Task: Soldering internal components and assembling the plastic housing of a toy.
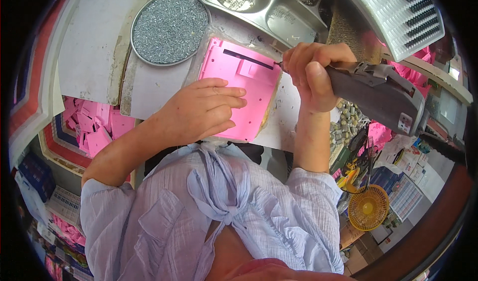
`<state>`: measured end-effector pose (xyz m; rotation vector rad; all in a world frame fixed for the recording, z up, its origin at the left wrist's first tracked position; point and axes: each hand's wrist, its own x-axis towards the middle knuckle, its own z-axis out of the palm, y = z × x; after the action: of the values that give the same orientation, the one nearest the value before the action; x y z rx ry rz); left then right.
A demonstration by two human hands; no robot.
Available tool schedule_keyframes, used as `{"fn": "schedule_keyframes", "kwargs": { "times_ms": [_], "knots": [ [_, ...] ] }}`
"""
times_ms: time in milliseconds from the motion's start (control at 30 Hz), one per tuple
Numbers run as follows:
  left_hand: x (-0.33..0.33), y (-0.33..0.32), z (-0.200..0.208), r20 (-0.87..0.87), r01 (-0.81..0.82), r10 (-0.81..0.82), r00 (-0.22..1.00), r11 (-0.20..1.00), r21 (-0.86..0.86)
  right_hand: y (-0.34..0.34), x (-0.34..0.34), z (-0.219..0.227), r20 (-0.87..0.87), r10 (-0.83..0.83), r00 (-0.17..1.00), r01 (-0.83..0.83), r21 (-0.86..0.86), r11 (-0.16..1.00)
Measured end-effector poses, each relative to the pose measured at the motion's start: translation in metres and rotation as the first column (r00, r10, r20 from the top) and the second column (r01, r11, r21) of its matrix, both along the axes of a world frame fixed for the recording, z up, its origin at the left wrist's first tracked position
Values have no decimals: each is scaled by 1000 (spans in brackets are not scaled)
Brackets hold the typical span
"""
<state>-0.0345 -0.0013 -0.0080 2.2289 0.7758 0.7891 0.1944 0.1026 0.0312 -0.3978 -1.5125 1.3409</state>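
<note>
A flat pink plastic panel (256,99), with a black strip along its far part and several small holes, lies on the worktable in front of me. My left hand (206,107) rests on its left side, fingers stretched out and pressed lightly over the surface. In my right hand (316,69) is a dark electric screwdriver (376,94), gripped near its front end. It is tilted, its body reaching to the right, and the bit meets the panel's far right corner. Whether a screw sits under the bit is too small to tell.
Beyond the panel stand a round dish (132,38) of small silvery screws and a metal compartment tray (259,26) with small parts. A white plastic tray (438,24) hangs at upper right. Pink pieces (97,134) fill a bin at left. A yellow basket (368,209) sits lower right.
</note>
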Motion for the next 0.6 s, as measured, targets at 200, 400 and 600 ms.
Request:
{"fn": "schedule_keyframes", "kwargs": {
  "times_ms": [200,400,600],
  "knots": [
    [1,3,3,112,-55,60,992,997,-47,-17,-8,58,-83,109,991,-106,42,993],
    [-5,0,9,183,-309,305,935,951,-6,-37,-39,61,-162,251,954,-257,-15,966],
    [-12,6,10,193,-289,273,942,956,56,-40,-50,58,-307,264,915,-292,-51,955]
  ]
}}
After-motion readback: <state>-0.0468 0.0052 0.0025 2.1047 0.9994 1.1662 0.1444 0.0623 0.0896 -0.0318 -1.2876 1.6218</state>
